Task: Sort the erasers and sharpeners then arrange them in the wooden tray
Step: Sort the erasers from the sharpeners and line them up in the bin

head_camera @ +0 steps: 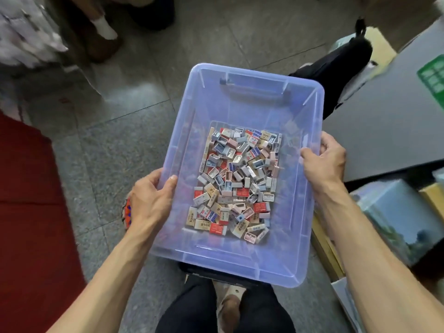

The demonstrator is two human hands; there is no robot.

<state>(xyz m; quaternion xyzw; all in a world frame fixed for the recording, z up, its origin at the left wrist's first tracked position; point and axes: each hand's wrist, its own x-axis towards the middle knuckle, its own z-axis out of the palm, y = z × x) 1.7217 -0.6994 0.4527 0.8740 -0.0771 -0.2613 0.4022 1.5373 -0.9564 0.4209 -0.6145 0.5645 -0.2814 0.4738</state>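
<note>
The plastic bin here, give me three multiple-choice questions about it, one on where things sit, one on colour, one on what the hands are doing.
1. Where do the erasers and sharpeners lie?
A. mixed on the bin's bottom
B. on the floor
C. in a wooden tray

2. What colour is the plastic bin?
A. opaque red
B. translucent blue
C. green

3. How is the bin held?
A. by the left hand alone
B. by nobody, it stands on a table
C. by both hands at its side rims

Answers: 1 A, the small pieces sit in a jumbled layer inside the bin. 2 B, the floor shows through its pale blue walls. 3 C, the left hand grips the left rim and the right hand grips the right rim.
</note>
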